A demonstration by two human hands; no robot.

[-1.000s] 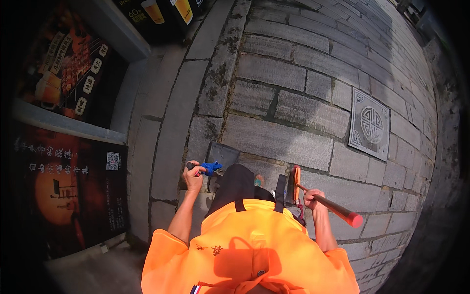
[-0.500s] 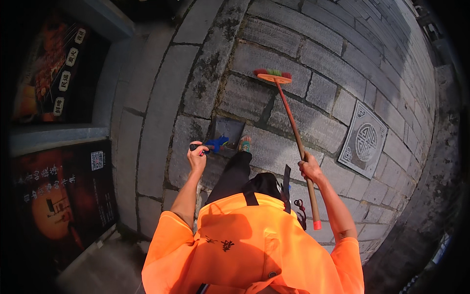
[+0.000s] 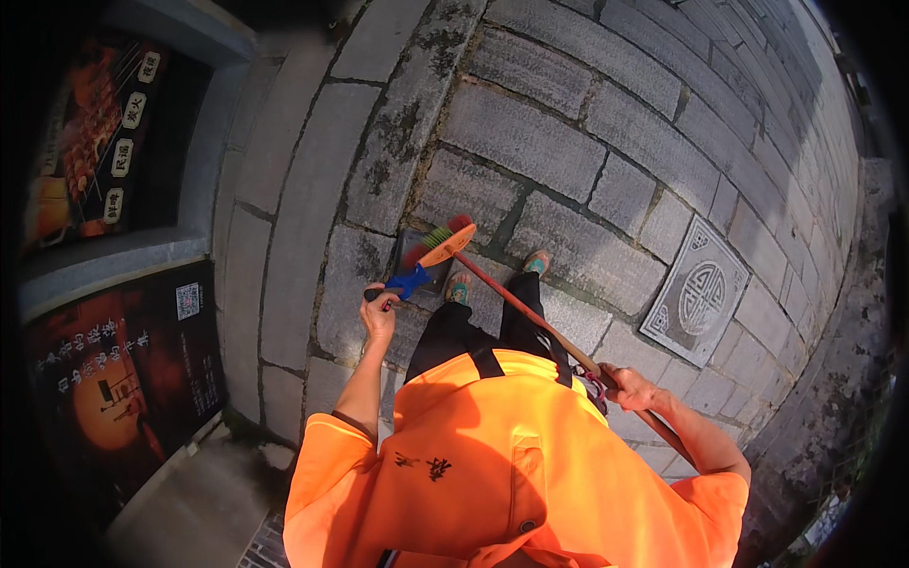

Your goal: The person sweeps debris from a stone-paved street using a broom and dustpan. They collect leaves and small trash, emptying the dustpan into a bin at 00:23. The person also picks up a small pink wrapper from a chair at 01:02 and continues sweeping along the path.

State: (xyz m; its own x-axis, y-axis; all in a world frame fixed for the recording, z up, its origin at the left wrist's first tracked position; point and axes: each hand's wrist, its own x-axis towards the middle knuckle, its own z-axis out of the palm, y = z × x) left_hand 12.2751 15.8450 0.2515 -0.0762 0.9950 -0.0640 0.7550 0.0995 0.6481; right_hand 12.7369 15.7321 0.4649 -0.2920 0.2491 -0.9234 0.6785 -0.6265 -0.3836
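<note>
My right hand point(image 3: 630, 388) is closed around the wooden stick of a broom point(image 3: 516, 305), whose red lower end slants up to the left. The broom's orange head point(image 3: 447, 246), with red and green bristles, is over the dark pan of a dustpan point(image 3: 437, 281) and hides much of it. My left hand point(image 3: 380, 318) grips the dustpan's black handle end, just beside a blue piece point(image 3: 409, 281) wrapped or tied on it. Whether the bristles touch the pan I cannot tell.
Grey stone paving point(image 3: 521, 123) spreads ahead and right, with a carved square drain cover point(image 3: 699, 289). My two shoes point(image 3: 537, 262) stand just right of the dustpan. Dark poster boards point(image 3: 123, 379) line the wall at the left.
The broom head has swung left and nearer, from the open paving to over the dustpan. My right hand has moved right and lower with the stick. A second shoe has come into view.
</note>
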